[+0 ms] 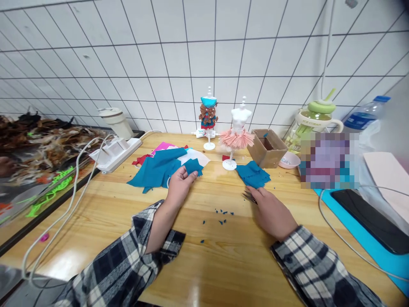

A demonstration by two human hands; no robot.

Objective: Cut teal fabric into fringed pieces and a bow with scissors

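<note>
My left hand (179, 185) is closed in a pinch on a small piece of teal fabric (194, 166). Just beyond and to its left, a larger teal cloth (158, 168) lies with white and pink cloth. My right hand (273, 213) holds small dark scissors (249, 197), whose tips point left above the table. Its fingertips are at the near edge of a teal fabric stack (253, 174) with jagged edges; whether they touch it I cannot tell. Tiny teal scraps (223, 221) lie scattered between my hands.
Two small white dress forms stand at the back, one in a pink skirt (236, 138), one in a blue-brown outfit (208, 113). Right of them are a cardboard box (267, 149), pink dish (289, 160), jug (315, 121) and phone (370, 219). A power strip (118, 153) with cables sits left.
</note>
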